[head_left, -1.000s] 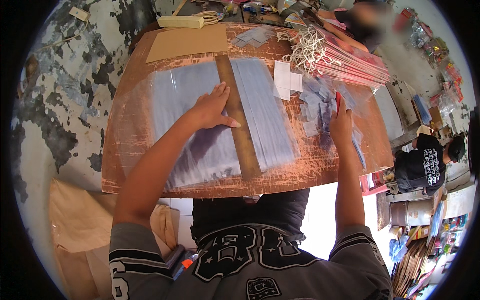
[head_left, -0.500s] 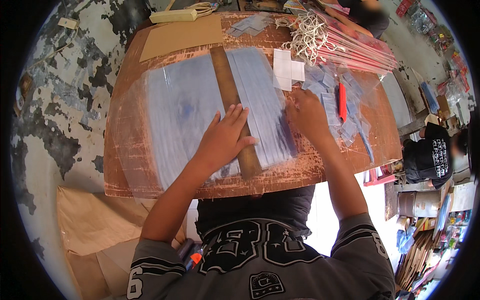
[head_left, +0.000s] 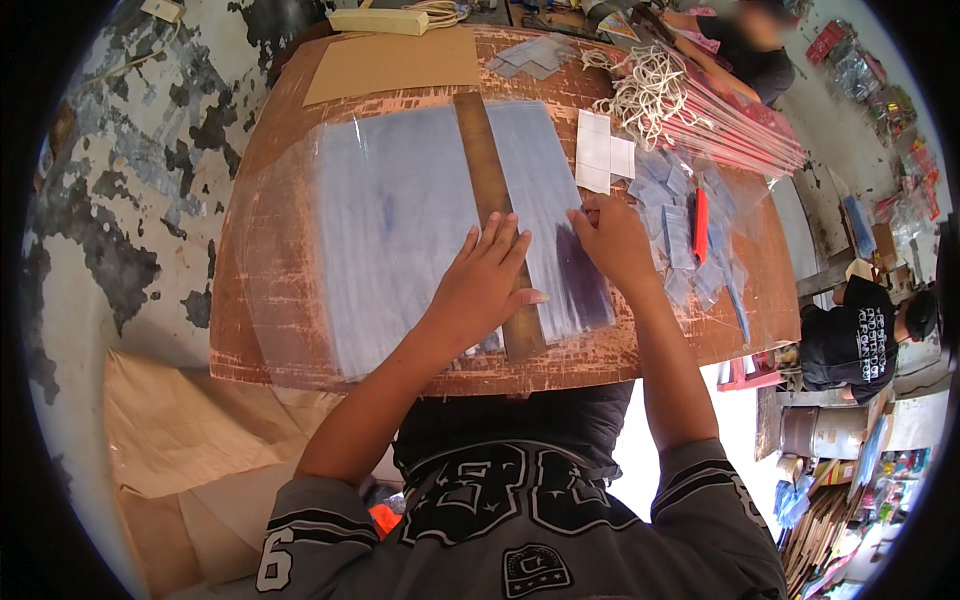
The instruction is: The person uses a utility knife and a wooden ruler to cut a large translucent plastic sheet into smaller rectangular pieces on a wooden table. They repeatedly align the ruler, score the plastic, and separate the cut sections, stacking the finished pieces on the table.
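Bluish clear plastic sheets (head_left: 390, 220) lie on the worn brown table (head_left: 690, 340) with a long brown ruler (head_left: 485, 150) laid across them, and the left hand (head_left: 485, 275) rests on the ruler, its grip spread flat and its thumb reaching to the ruler's right edge. At the right edge of the sheets, the right hand (head_left: 615, 240) has its grip curled, thumb and fingers drawn close, though whether it pinches the film cannot be told. Near that hand, a slim red tool (head_left: 700, 225) lies on small plastic scraps (head_left: 678, 235), with white paper pieces (head_left: 593, 150) farther back.
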Available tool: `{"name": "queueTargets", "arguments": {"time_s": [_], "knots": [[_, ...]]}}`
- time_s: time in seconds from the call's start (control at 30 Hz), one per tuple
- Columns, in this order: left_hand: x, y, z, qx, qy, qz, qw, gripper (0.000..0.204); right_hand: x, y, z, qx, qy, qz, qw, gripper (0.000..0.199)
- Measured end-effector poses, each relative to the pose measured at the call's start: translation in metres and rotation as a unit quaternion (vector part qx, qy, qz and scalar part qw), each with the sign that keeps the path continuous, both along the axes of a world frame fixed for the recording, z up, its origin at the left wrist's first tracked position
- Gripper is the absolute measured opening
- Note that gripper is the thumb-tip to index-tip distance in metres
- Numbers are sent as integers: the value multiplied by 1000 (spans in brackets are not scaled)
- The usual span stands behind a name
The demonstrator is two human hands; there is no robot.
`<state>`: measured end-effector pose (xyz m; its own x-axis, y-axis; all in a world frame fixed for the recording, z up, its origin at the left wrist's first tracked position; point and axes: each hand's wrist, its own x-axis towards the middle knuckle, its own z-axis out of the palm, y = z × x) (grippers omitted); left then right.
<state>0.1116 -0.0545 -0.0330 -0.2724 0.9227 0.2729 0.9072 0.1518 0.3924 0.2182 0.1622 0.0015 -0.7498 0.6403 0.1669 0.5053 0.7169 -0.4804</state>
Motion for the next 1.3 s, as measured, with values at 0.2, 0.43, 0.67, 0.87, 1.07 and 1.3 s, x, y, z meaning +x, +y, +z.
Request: {"name": "queueTargets", "arguments": {"time_s": [0.2,0.43,0.67,0.87,1.07,1.3], "knots": [[-1,1,-9,12,-5,-2,1000,84,-8,9,4,-67,21,-24,997,41],[-2,1,-13,24,-6,-3,1000,84,-10,35,9,-227,-23,10,973,43],[-1,1,-14,28,-4,-1,1000,86,-12,17,-6,-202,79,19,976,37],[-2,0,-9,20,-27,-1,999,89,-6,34,-11,-178,95,15,979,40],[-2,3,-12,16,-22,-1,1000,88,17,60,-12,-197,154,24,968,34],[-5,-1,-3,29,-77,-10,997,84,53,68,-7,-187,160,3,969,32]]}}
